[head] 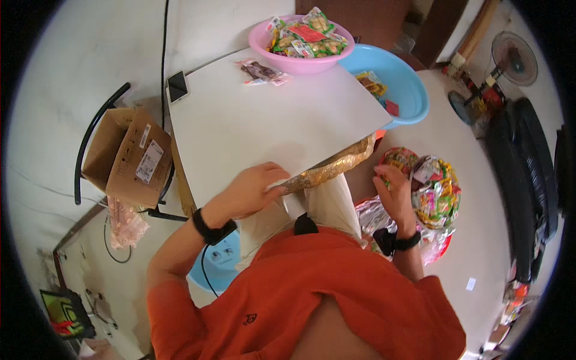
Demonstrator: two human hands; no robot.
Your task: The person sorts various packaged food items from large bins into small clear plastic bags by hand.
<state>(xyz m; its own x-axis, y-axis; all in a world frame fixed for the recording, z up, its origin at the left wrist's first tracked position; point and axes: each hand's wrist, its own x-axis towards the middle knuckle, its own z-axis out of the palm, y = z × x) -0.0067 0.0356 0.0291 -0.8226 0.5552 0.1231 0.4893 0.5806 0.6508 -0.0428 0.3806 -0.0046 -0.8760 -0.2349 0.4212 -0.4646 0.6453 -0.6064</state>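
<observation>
My left hand [253, 191] rests at the near edge of a white table [265, 121], its fingertips beside a gold patterned cover [333, 167] that hangs along that edge. Whether it grips anything is hidden by the fingers. To the right of the table, my right hand [396, 191] hovers with its fingers bent and apart, and nothing shows in it. Near and below it are a round container of colourful wrapped packets [435, 193] and a smaller heap of packets [398, 158]. One clear packet with dark contents [261, 72] lies on the table's far side.
At the table's far edge stands a pink basin [299, 65] heaped with packets. Beyond the right corner is a light blue basin [411, 96] holding several packets. A phone [177, 86] lies at the left edge. An open cardboard box [135, 157] sits on a black-framed chair [101, 117].
</observation>
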